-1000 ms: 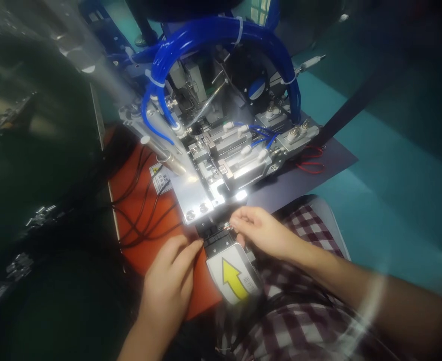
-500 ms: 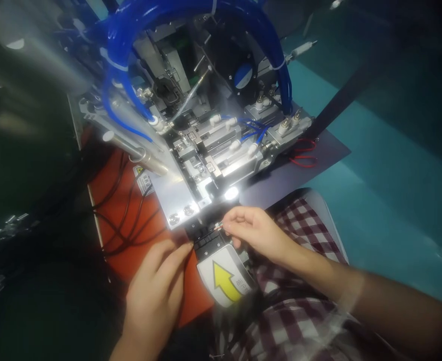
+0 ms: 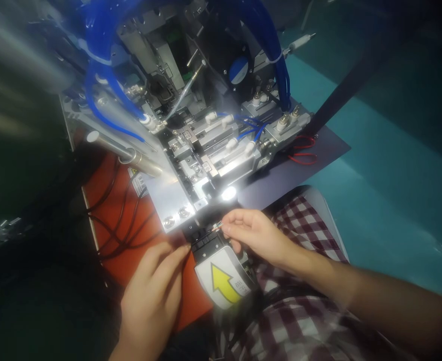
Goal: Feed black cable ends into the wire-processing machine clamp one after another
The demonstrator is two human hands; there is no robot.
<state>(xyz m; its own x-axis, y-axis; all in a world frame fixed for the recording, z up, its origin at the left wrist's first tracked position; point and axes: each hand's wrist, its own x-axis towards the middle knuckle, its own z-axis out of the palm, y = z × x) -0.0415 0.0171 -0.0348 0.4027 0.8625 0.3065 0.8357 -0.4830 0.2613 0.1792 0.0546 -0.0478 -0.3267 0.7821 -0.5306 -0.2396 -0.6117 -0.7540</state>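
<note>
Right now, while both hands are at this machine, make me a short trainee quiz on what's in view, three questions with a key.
1. Multiple choice: which hand appears to pinch the small piece?
A) the left hand
B) the right hand
C) neither

2. True or false: black cables run across the orange surface.

3. Fill in the blank: the arrow on the white label is ____ in color.

Key:
1. B
2. True
3. Yellow
</note>
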